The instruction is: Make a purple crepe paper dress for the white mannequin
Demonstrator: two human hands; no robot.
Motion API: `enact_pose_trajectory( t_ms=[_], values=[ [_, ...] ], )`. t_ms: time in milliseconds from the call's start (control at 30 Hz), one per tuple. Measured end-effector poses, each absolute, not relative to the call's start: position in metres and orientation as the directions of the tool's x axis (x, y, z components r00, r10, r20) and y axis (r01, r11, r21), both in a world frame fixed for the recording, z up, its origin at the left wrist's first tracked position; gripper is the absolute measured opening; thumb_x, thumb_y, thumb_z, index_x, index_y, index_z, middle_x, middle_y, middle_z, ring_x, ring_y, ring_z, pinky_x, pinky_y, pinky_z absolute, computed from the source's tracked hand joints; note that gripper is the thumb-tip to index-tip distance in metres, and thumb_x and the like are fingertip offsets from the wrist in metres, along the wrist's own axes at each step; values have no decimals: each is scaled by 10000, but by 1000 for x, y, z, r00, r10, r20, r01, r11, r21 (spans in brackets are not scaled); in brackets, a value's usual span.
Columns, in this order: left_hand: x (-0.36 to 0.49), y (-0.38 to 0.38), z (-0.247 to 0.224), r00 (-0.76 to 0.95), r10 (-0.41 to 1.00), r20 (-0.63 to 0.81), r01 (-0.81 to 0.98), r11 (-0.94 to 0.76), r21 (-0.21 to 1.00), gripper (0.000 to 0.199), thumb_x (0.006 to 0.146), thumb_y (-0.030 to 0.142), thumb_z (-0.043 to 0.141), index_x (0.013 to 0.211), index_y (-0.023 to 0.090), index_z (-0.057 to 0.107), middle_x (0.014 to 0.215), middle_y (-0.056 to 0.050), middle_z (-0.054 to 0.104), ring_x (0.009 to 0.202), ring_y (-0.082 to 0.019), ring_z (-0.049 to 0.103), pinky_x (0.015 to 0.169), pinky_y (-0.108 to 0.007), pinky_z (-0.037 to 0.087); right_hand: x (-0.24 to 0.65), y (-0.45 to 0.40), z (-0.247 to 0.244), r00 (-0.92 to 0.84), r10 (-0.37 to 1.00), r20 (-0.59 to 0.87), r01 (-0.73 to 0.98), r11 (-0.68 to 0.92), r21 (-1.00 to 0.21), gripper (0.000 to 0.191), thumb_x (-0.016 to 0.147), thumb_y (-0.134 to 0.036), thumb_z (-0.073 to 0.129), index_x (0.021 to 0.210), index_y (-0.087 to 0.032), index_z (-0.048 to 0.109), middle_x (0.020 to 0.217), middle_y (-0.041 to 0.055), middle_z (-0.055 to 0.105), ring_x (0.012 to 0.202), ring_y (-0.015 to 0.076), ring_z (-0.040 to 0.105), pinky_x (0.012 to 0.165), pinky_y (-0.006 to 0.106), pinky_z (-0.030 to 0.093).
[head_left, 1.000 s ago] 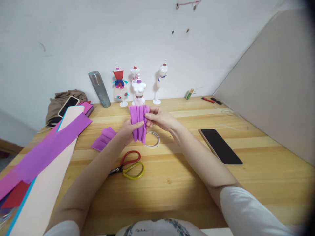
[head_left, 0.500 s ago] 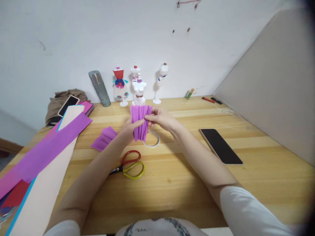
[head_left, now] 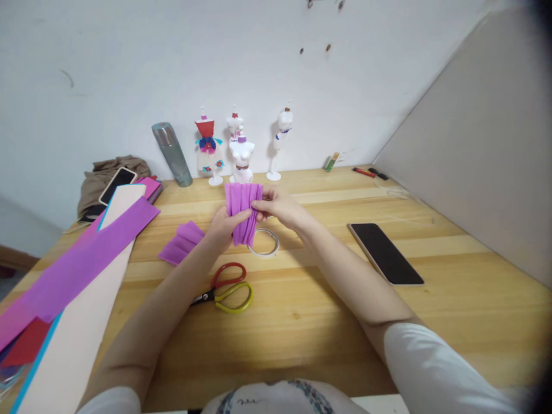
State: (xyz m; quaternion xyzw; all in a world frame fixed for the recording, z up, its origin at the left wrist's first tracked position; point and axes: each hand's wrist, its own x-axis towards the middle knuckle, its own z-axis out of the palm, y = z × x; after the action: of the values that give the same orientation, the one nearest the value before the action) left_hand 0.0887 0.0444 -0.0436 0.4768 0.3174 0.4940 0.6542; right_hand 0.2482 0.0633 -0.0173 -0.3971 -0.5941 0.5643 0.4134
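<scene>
Head view: both hands hold a pleated purple crepe-paper-like piece (head_left: 238, 201) upright above the light wooden table (head_left: 310, 339), centre. Left hand (head_left: 221, 227) pinches its left and lower part, thumb across the front; right hand (head_left: 275, 206) pinches the right edge between thumb and fingers. Done so far: several vertical folds show, bunched closer at the right. Pleats look loose, no fastening visible, so folding seems part-way; how much is left, cannot tell. A second creased purple piece (head_left: 180, 242) lies by the left forearm. Long flat purple strip (head_left: 92, 259) at left is unpleated. Red-and-yellow-handled scissors (head_left: 210, 295) and white tape-like ring (head_left: 277, 241) lie unheld nearby.
</scene>
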Motion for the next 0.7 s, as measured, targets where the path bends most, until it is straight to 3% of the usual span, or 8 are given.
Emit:
enact_pose_trajectory(
  t_ms=[367,700],
  values=[
    [90,46,-46,144,989,12,-204,17,979,259,588,244,823,785,122,706,688,-25,718,639,-164,670,680,-305,543,246,61,-18,-359,930,71,7,79,-997,89,734,-184,704,738,-142,626,525,-20,634,471,83,583,476,181,463],
    [85,50,-51,262,965,23,-271,50,961,355,616,301,840,889,111,716,752,-54,745,689,-177,701,702,-304,567,246,59,-16,-349,934,77,44,99,-994,37,757,-150,659,735,-138,631,506,-30,609,456,79,564,472,182,449]
  ],
)
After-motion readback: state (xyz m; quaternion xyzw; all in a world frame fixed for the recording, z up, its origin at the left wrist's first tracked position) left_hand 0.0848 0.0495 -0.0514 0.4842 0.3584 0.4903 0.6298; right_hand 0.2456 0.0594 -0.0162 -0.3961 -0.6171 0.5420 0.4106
